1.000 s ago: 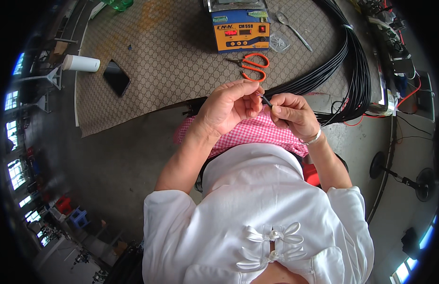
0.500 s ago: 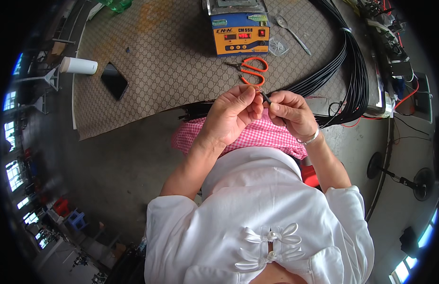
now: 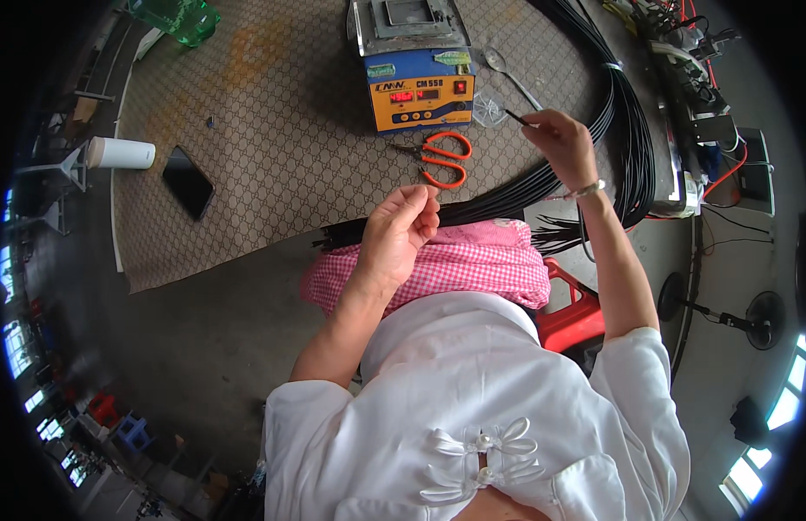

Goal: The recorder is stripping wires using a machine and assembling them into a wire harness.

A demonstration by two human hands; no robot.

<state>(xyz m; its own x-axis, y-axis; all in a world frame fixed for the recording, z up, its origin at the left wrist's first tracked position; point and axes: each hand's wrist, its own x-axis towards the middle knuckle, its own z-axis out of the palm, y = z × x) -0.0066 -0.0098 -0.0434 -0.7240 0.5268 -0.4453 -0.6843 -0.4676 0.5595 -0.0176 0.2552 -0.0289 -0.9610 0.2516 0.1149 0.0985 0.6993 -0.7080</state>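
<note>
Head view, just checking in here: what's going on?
A person sits at a table. Their right hand pinches a black cable, its end pointing toward the blue-and-yellow device. The left hand is raised, half curled; whether it holds anything is too small to tell. The orange-handled cutters lie in front of the device, and a black cable bundle curves along the right side.
</note>
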